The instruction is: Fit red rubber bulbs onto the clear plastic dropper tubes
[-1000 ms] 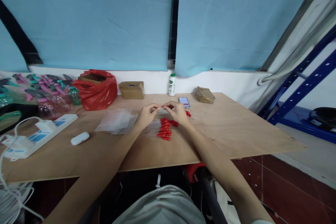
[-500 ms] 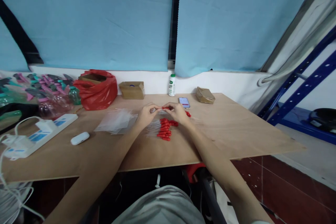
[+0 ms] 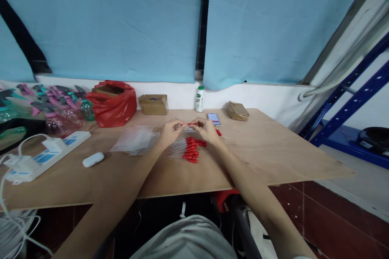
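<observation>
Above the middle of the table, my left hand [image 3: 170, 131] and my right hand [image 3: 206, 129] face each other, fingertips pinched. Between them spans a small red-handled tool [image 3: 192, 124] with a thin shaft; its exact kind is too small to make out, and the fingers cover part of it. Just below lies a pile of similar tools [image 3: 191, 149], red handles to the right and thin pale shafts to the left. More red handles [image 3: 219, 132] show beside my right hand. Clear plastic bags [image 3: 132, 139] lie flat to the left of my left hand.
A white power strip [image 3: 51, 156], a white case [image 3: 93, 159] and spray bottles [image 3: 60, 113] are on the left. Along the back stand a red bag [image 3: 117, 107], a cardboard box [image 3: 153, 105], a white bottle [image 3: 199, 100], a phone [image 3: 214, 119] and a brown package [image 3: 237, 111].
Both hands keep their pinch in almost the same place. The whole view has shifted very slightly; the things on the table have not moved.
</observation>
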Demonstrator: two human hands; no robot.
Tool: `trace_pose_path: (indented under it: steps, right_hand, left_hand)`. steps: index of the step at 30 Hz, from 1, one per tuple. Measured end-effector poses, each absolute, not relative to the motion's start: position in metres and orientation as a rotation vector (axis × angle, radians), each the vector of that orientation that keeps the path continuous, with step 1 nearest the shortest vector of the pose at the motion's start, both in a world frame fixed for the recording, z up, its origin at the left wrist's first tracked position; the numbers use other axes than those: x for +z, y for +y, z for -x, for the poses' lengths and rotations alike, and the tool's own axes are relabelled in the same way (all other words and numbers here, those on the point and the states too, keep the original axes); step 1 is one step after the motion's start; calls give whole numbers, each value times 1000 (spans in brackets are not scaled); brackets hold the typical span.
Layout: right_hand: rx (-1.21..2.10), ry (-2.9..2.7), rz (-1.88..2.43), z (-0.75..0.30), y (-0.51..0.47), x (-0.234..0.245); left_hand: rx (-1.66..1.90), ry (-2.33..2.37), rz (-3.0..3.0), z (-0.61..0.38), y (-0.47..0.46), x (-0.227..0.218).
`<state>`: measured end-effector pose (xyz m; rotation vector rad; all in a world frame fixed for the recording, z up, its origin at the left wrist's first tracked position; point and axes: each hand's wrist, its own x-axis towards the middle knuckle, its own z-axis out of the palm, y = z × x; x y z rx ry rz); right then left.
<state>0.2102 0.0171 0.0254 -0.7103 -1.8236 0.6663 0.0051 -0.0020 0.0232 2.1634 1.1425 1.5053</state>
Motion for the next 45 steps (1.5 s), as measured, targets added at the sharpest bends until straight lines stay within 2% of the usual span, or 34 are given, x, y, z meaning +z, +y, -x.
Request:
trace_pose_path:
  steps: [19, 31, 45]
  right_hand:
    - [747, -1853, 710, -211, 15, 26]
    - [636, -1946, 737, -218, 18, 31]
    - [778, -1834, 726, -214, 20, 24]
  left_hand:
    - [1461, 1100, -2280, -2, -5, 26]
    - [1482, 1216, -2466, -6, -11, 33]
    - [1415, 1198, -2269, -1, -5, 27]
